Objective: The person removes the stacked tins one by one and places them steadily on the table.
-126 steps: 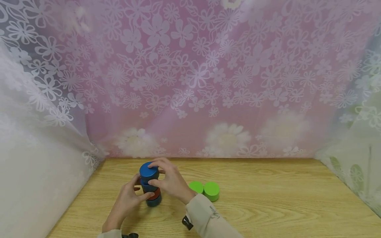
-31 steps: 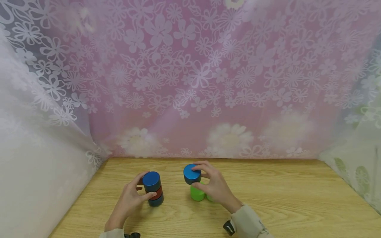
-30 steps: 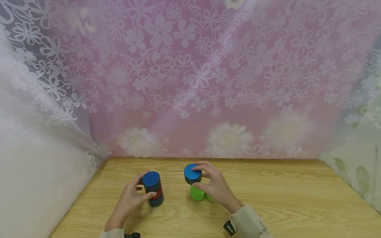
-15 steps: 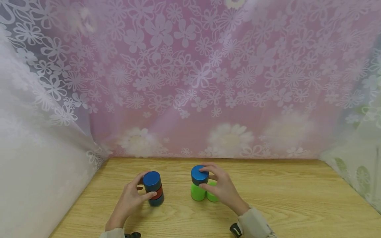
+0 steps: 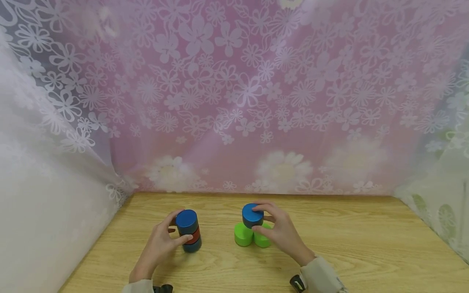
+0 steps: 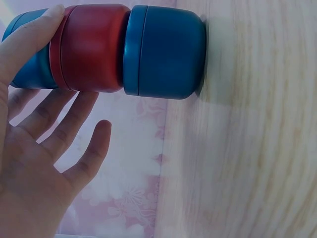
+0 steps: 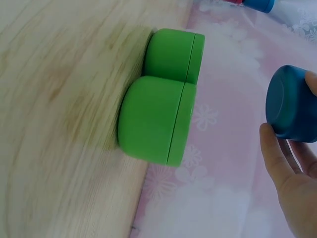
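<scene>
On the wooden table (image 5: 366, 244), the left hand (image 5: 161, 240) grips a blue-and-red stack (image 5: 190, 228) at left; the right hand (image 5: 281, 229) grips a blue jar (image 5: 252, 216), best held level, raised clear of two green jars (image 5: 243, 235).

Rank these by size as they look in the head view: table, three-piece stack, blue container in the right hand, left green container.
1. Table
2. Three-piece stack
Unranked: blue container, left green container; they look alike, and the blue one is raised.
</scene>
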Motion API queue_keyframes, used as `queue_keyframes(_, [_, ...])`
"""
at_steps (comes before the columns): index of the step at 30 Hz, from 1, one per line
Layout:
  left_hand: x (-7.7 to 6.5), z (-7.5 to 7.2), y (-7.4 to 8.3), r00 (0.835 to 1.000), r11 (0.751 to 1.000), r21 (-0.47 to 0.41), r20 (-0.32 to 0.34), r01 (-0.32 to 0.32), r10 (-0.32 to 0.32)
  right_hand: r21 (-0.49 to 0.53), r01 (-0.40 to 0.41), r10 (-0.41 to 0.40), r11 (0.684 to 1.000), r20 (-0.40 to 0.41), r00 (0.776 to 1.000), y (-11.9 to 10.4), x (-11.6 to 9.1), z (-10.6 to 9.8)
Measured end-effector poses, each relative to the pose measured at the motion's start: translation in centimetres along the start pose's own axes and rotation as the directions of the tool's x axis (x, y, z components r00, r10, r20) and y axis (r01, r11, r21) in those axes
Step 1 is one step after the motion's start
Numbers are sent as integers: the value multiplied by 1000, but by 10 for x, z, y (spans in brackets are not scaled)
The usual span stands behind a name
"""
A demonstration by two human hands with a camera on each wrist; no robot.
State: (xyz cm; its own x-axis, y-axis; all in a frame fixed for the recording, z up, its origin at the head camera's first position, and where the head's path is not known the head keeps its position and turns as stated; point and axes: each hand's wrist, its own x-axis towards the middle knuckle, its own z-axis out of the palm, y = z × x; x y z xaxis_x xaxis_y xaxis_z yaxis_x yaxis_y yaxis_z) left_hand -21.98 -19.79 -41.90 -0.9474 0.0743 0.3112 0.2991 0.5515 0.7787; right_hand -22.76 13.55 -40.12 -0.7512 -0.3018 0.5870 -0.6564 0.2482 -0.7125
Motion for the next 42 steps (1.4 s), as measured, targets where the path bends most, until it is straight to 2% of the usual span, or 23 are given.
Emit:
queue_keyframes(12, [-1,0,-1,1000,1000,-4,9,10,-10,-34,9,-9,999,-5,1000,6,-7,-11])
queue_keyframes(22, [-2,-1,-1,1000,1000,0,11,17,-17,-45,-22,22,999,-1,1000,6,-12,-18])
queue_keyframes(33, [-1,-1,-1,1000,1000,-3,9,14,-14,-103,4,-5,995,-8,1000,10,-20,-26])
queue_keyframes(42, [0,0,-1,1000,1000,-1,3,7,-7,-133,-13,11,991,-16,1000,12,-26,-35])
